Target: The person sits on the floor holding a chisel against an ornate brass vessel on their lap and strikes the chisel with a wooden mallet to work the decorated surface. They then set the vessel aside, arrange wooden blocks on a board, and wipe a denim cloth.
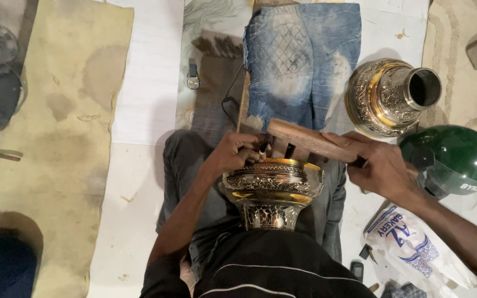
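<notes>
the engraved metal vase (271, 190) rests in the person's lap near the middle of the view, its long axis running from 6 o'clock, where the narrow neck meets the body, to 12 o'clock, where the wide gold-lined rim faces away. the left hand (238, 153) sits at the rim's 11 o'clock edge, fingers curled tight and pressed together around what looks like a small dark tool (263, 148) set against the rim; the tool itself is mostly hidden. this hand is the nearer of the 2, touching the vase. the left forearm comes up from 7 o'clock, elbow bent outward.

the right hand (379, 165) is at 3 o'clock of the vase, apart from it, fingers wrapped closed around a wooden mallet (310, 140). the mallet's long axis lies from 3 o'clock toward 10 o'clock, its free end just above the rim and close beside the left fingers. the right arm enters from 4 o'clock.

a second engraved vase (390, 96) lies on its side at 2 o'clock, a green helmet (451, 157) beside it, and folded denim cloth (305, 60) at 12 o'clock.
</notes>
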A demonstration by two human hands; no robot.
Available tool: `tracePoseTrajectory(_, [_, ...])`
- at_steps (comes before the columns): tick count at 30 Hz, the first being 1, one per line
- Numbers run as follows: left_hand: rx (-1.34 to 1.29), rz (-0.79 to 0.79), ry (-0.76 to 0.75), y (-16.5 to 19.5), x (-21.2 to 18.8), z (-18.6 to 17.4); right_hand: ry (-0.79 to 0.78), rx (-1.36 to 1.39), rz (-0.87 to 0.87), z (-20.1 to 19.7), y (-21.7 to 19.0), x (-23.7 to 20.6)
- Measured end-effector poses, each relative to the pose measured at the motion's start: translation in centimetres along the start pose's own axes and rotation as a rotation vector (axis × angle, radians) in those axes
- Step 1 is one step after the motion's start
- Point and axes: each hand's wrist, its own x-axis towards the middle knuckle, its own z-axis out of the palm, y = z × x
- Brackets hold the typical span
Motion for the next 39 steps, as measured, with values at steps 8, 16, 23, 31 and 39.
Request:
tracePoseTrajectory(8, [0.022,0.002,-0.017,-0.5,0.0,-0.5,0.116,0.428,0.057,0.6,-0.8,0.0])
tracePoseTrajectory(16, [0.065,0.025,-0.018,0.2,0.1,-0.3,0.04,0.44,0.017,1.1,0.5,-0.1])
tracePoseTrajectory(23, [0.023,0.1,-0.026,0.4,-0.3,-0.4,0.059,0.306,0.08,0.7,1.0,0.1])
tracePoseTrajectory(31, [0.039,0.068,0.022,-2.0,-0.5,-0.6,0.156,0.456,-0.255,1.1,0.4,1.0])
tracePoseTrajectory(39, [-0.012,-0.057,-0.002,-1.8,-0.6,-0.7,-0.063,0.173,0.091,1.1,0.0,1.0])
